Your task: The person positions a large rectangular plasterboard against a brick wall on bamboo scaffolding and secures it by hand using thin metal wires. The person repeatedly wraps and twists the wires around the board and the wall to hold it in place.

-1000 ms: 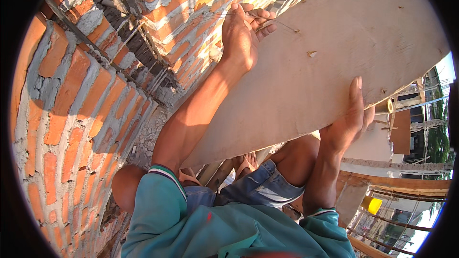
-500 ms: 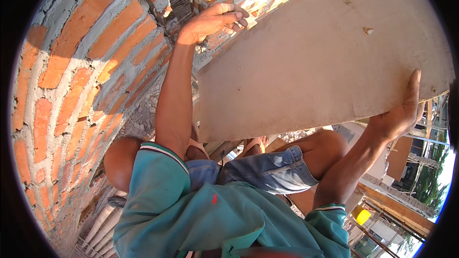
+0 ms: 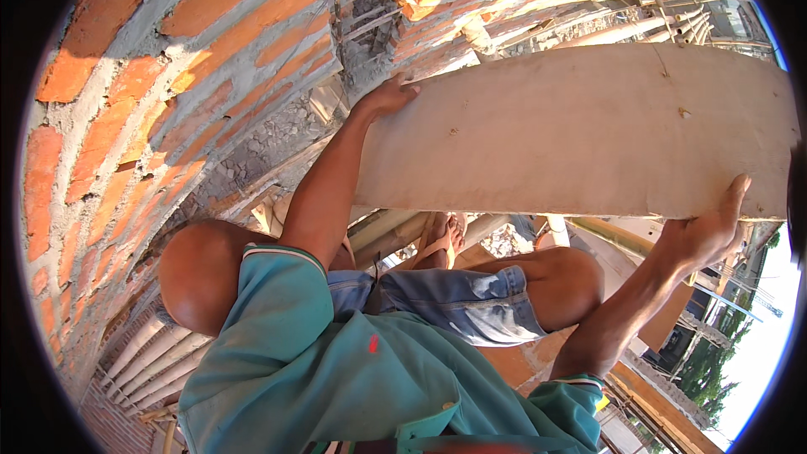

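Note:
A wide, pale plywood board (image 3: 580, 130) lies nearly level in front of me, spanning from the brick wall to the right rim of the view. My left hand (image 3: 388, 95) grips its upper left corner, fingers curled over the edge. My right hand (image 3: 704, 231) holds the board's lower edge near the right end, thumb up against the face. My knees in denim shorts (image 3: 471, 303) and a sandalled foot (image 3: 441, 244) show just below the board.
A red brick wall (image 3: 168, 76) with grey mortar rises close on the left and continues behind the board. Bamboo poles (image 3: 151, 361) run under me as footing. Timber scaffolding (image 3: 664, 420) and trees lie far below at the lower right.
The board has swung from steeply tilted to almost level. My left hand came down along the wall with its corner, and my right hand moved out to the right under the lower edge.

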`<state>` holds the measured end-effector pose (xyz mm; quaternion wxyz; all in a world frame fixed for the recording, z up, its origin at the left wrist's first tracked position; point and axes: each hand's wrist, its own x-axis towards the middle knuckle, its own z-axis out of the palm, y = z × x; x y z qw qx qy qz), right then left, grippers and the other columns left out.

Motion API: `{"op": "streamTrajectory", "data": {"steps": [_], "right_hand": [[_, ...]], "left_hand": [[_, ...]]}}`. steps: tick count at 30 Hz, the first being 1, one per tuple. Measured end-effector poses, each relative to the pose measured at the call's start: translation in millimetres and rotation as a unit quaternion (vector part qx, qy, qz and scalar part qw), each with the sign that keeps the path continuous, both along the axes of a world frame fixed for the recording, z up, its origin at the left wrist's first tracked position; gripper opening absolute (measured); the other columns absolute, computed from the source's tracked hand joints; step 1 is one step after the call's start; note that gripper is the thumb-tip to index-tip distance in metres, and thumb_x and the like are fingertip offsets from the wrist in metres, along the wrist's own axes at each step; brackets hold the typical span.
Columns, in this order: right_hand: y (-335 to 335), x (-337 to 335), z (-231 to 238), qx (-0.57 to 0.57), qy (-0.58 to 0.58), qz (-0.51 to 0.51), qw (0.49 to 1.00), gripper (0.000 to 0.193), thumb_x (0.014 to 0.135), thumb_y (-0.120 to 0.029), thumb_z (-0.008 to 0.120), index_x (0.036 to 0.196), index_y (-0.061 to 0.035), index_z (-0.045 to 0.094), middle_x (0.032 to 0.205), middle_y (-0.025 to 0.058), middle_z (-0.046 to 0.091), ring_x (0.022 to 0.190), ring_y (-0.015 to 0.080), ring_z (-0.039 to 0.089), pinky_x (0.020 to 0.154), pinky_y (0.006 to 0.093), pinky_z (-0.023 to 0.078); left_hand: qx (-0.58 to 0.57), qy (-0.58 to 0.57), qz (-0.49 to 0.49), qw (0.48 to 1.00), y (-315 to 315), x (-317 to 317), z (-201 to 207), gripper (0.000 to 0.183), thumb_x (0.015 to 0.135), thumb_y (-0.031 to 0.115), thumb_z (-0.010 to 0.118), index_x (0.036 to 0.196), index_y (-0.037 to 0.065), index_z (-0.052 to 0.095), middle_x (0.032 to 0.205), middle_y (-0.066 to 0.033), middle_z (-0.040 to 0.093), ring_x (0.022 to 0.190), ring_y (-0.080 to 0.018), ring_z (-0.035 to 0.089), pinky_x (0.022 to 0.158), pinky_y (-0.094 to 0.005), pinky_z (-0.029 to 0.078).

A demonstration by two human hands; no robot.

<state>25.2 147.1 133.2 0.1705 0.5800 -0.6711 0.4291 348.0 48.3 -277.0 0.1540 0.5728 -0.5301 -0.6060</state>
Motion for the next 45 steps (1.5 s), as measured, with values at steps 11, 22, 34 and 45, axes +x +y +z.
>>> {"op": "streamTrajectory", "data": {"steps": [11,22,34,45], "right_hand": [[-38.7,48.9,-12.8,-0.08,-0.324,0.022,0.942,0.04,0.099,-0.029,0.069,0.117,0.0072,0.068,0.11,0.0112,0.068,0.096,0.0177,0.068,0.086,0.0322,0.058],[-26.4,76.8,-72.2,0.014,-0.54,0.123,0.832,0.03,0.09,-0.01,0.073,0.115,0.0058,0.069,0.112,0.0142,0.069,0.104,0.0232,0.068,0.093,0.0415,0.057],[-17.8,92.4,-144.7,0.048,-0.566,0.139,0.811,0.037,0.086,-0.01,0.078,0.118,0.0027,0.064,0.119,0.0163,0.06,0.107,0.0267,0.065,0.088,0.0406,0.06],[-12.5,77.6,-190.8,0.038,-0.25,0.128,0.959,0.052,0.08,-0.014,0.087,0.123,0.0012,0.062,0.131,0.0218,0.048,0.114,0.0319,0.062,0.087,0.0393,0.061]], "left_hand": [[0.071,-0.062,0.173,0.98,-0.5,-17.6,-105.3,0.09,0.095,0.065,0.055,0.151,-0.005,0.044,0.145,-0.0269,0.055,0.133,-0.0351,0.056,0.106,-0.0412,0.048],[0.099,0.016,0.142,0.985,-24.0,-26.2,-147.4,0.095,0.092,0.068,0.059,0.149,-0.007,0.047,0.152,-0.0268,0.049,0.141,-0.0355,0.05,0.115,-0.0398,0.041],[0.027,-0.07,0.04,0.996,-42.7,-17.0,-183.3,0.087,0.096,0.061,0.053,0.153,-0.005,0.041,0.155,-0.029,0.044,0.147,-0.0387,0.041,0.12,-0.0424,0.033],[0.019,0.224,0.052,0.973,-74.1,-87.1,-88.3,0.062,0.105,0.047,0.054,0.149,0.004,0.05,0.146,-0.0179,0.057,0.134,-0.0273,0.054,0.111,-0.0394,0.044]]}}
